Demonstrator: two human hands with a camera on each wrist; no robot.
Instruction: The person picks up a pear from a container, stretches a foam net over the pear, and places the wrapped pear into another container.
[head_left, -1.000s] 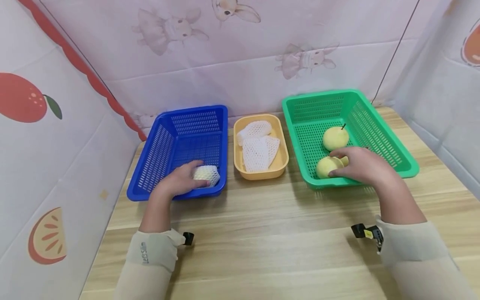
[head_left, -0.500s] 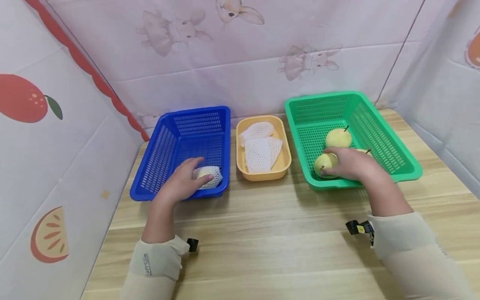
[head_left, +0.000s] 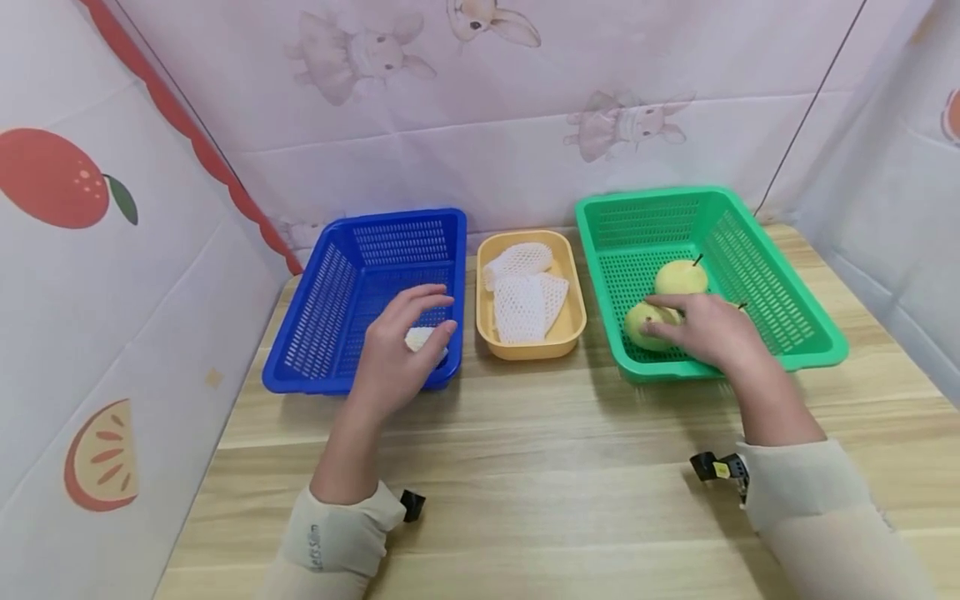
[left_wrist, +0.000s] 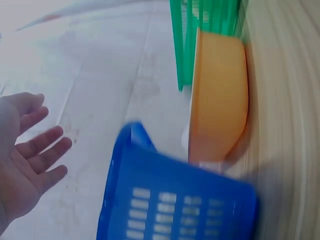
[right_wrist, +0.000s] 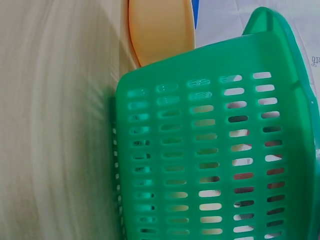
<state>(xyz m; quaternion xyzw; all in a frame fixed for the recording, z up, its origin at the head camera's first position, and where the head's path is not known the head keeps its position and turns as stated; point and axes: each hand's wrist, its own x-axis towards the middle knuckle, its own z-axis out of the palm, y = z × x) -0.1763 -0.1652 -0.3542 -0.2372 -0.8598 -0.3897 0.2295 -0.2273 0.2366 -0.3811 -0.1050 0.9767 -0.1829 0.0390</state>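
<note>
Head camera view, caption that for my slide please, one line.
Left hand open above a blue basket, right hand gripping a pear in a green basket; yellow tray between.

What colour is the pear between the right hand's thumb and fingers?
Pale yellow-green. The pear shows best in the head view.

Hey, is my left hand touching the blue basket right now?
Apart: the left wrist view shows pale wall between the left hand and the blue basket.
</note>
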